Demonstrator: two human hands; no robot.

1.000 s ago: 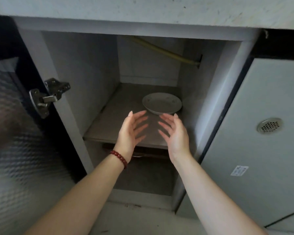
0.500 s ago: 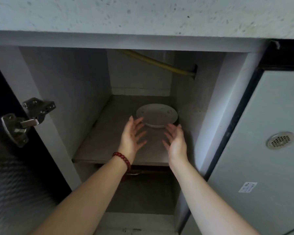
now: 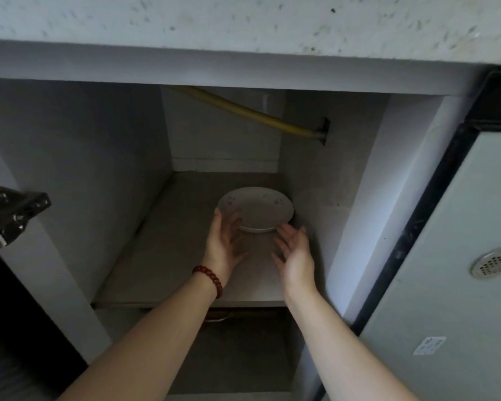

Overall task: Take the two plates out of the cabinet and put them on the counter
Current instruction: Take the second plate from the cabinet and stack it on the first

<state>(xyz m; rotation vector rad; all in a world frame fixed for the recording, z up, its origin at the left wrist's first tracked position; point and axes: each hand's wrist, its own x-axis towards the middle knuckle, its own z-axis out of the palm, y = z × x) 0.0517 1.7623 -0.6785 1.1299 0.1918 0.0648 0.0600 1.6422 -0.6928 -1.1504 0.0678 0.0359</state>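
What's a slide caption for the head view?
Both hands, left and right, reach the plates on the cabinet shelf.

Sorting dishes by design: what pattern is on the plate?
White plate with small faint pinkish motifs near the rim; head view.

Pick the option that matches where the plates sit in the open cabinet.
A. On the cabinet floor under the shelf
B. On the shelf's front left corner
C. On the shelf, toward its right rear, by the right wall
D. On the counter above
C: the stacked plates rest on the shelf close to the right wall, with the left hand and right hand reaching to either side of them.
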